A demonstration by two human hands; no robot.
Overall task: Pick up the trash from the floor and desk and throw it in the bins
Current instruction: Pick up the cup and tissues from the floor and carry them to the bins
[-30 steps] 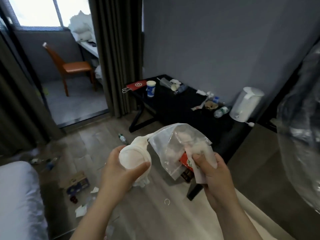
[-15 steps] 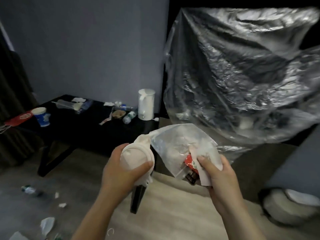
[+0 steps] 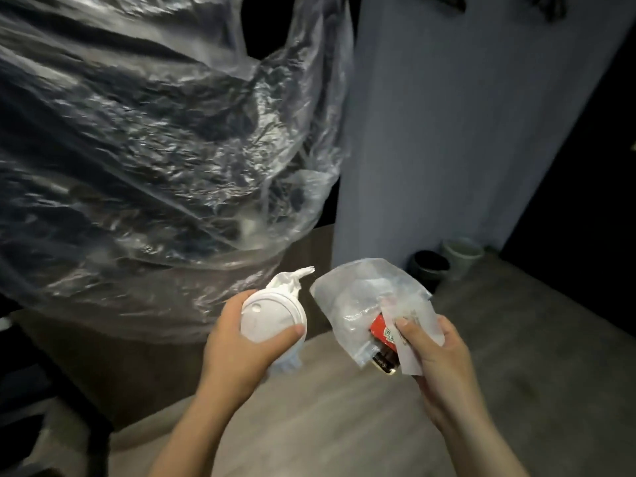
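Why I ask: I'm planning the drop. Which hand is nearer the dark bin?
Right. The right hand, gripping the clear bag, is just below the dark bin in view; the left hand, holding the lidded cup, is farther left.

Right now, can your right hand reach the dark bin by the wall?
Probably not yet. The right hand, gripping a clear bag, is well short of the dark bin, which stands across bare floor by the wall. Nothing blocks the way; stepping closer should do.

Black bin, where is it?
In the head view the black bin stands on the floor right of centre, at the foot of the grey wall, beside a pale bin and beyond the clear bag in the right hand.
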